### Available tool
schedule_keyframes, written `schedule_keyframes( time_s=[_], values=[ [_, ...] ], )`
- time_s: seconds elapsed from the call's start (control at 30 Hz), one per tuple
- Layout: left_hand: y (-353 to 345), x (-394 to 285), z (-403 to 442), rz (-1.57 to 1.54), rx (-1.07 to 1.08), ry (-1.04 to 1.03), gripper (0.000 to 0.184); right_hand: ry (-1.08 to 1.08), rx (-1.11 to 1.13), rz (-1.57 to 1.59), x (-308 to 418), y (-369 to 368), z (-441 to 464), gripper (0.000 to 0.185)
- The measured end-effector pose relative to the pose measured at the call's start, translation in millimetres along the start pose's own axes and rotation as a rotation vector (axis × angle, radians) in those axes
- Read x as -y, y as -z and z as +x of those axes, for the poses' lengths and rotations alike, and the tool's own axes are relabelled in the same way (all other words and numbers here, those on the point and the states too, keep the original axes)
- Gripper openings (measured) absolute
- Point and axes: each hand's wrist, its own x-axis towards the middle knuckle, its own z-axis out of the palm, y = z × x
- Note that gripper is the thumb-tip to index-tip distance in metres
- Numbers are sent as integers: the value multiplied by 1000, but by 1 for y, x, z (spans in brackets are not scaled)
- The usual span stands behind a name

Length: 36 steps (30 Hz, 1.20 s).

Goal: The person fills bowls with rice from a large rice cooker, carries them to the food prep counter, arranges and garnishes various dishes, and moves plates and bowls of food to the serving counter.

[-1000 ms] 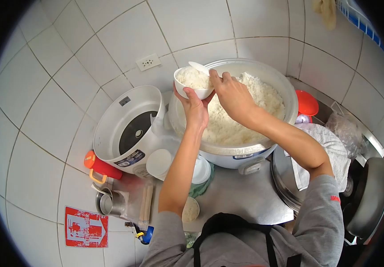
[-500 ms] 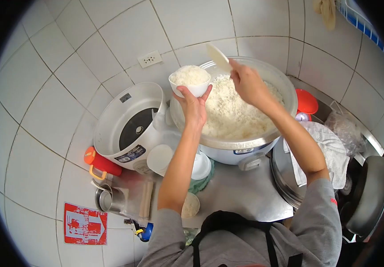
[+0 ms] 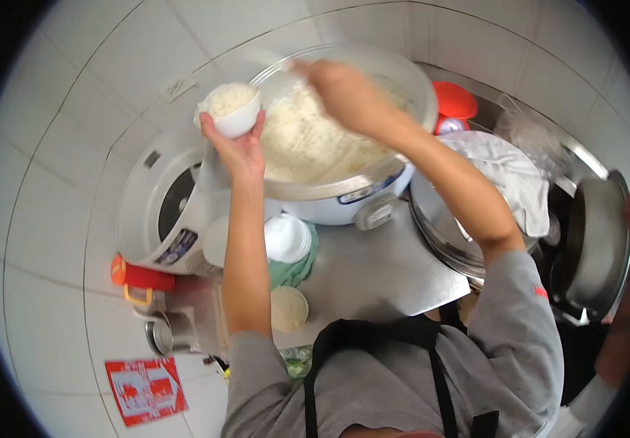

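My left hand (image 3: 240,150) grips a small white bowl (image 3: 236,123) from below, its thumb and fingers around the sides. The bowl is tilted and heaped with cooked rice (image 3: 229,98). It is held up at the left rim of a large rice cooker (image 3: 308,212). Above the cooker, my right hand (image 3: 348,95) is closed round the handle of a white rice paddle (image 3: 275,61), whose blade is smeared by motion. Much cooked rice (image 3: 315,142) lies in the cooker under this hand.
Left stands a second cooker body (image 3: 140,241) with a red jug (image 3: 147,279) and a metal cup (image 3: 160,337). Nearer are stacked white bowls (image 3: 288,239) and a rice-filled bowl (image 3: 288,309). At right are a cloth-covered lid (image 3: 439,219), a large pan (image 3: 598,241) and another person's arm (image 3: 621,336).
My view has shifted, so the scene sits further left and higher. The bowl has moved left and towards me against the cooker and tilted. The paddle in my right hand is now blurred.
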Motion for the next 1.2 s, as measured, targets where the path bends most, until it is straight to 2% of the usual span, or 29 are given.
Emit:
schedule_keyframes(
  time_s=[0.03,0.1,0.13,0.2,0.27,0.3,0.37,0.4,0.47,0.5,0.53,0.57,0.6,0.63,0.67,0.7,0.73,0.83,0.9,0.97,1.0,1.03,1.1,1.13,1.17,1.2],
  values=[
    [7,-4,5,-6,60,-26,67,-54,10,-2,1,20,-3,35],
    [29,-27,-4,1,49,-119,70,-350,15,443,32,57,-12,27],
    [31,-33,-12,-3,5,-181,73,-424,114,538,45,63,-18,30],
    [57,-49,-23,-85,90,-171,75,-476,184,748,79,55,-44,35],
    [70,-82,-57,11,130,-150,82,-657,354,832,101,38,-76,39],
    [87,-99,-72,12,62,-178,81,-725,490,994,111,22,-87,40],
    [121,-130,-110,-9,-44,-195,81,-680,807,1053,134,-22,-99,35],
    [139,-146,-132,-47,-98,-278,82,-660,928,1088,152,-49,-97,34],
    [166,-191,-182,-114,-186,-401,78,-535,1086,1213,201,-118,-96,27],
    [194,-204,-207,-411,-2,-480,77,-418,1154,1317,229,-160,-95,23],
    [199,-215,-225,-219,-155,-623,77,-383,1141,1403,264,-208,-104,20],
    [204,-227,-242,6,-359,-735,77,-274,1345,1334,300,-249,-101,23],
    [210,-238,-257,209,-586,-802,77,181,1328,1227,334,-292,-95,23],
    [193,-246,-260,258,-745,-831,74,394,1040,912,378,-353,-111,20],
    [207,-255,-276,235,-668,-817,67,449,952,701,410,-383,-118,20],
    [192,-253,-271,287,-799,-899,66,440,949,617,433,-389,-120,21],
    [188,-254,-273,265,-861,-883,66,398,946,657,441,-387,-117,21],
    [211,-251,-287,452,-592,-799,68,223,865,1020,391,-327,-97,24],
    [237,-243,-292,396,-480,-673,69,73,684,1368,320,-244,-87,27],
    [260,-233,-297,307,-396,-537,70,-55,406,1454,233,-151,-96,30],
    [270,-230,-297,248,-348,-459,71,-131,248,1368,186,-98,-111,32],
    [280,-226,-296,198,-293,-394,71,-266,130,1080,137,-44,-127,34],
    [285,-220,-290,138,-238,-298,72,-636,-49,247,33,47,-176,38],
    [283,-216,-285,107,-221,-264,73,-748,-32,-243,-15,73,-201,41],
    [251,-204,-272,215,-390,-309,80,-779,65,-632,-57,89,-230,44],
    [249,-200,-268,151,-288,-248,82,-750,226,-899,-75,105,-242,45]
  ],
)
